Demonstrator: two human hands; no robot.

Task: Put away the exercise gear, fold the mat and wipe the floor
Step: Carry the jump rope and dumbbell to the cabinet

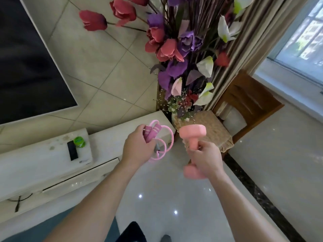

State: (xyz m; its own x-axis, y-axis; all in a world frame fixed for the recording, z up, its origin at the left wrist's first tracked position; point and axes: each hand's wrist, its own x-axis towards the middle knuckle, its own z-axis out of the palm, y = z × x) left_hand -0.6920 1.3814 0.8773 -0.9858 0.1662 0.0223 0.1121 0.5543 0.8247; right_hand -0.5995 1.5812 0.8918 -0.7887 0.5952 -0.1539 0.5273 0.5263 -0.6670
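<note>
My left hand (137, 146) grips a coiled pink jump rope (168, 137) by its two pink handles, the loops hanging to the right over the end of a white cabinet (108, 137). My right hand (204, 158) is closed round the bar of a pink dumbbell (192, 131), held upright above the glossy floor (174, 198), one head up and one below my fist. A blue-grey mat (52, 226) shows at the bottom left.
On the cabinet lie a black remote (72, 150) and a green-lidded jar (79, 142). A tall vase of artificial flowers (181, 67) stands ahead, a wooden chair (244, 105) with a beige cushion to its right. A television (26, 58) hangs on the left.
</note>
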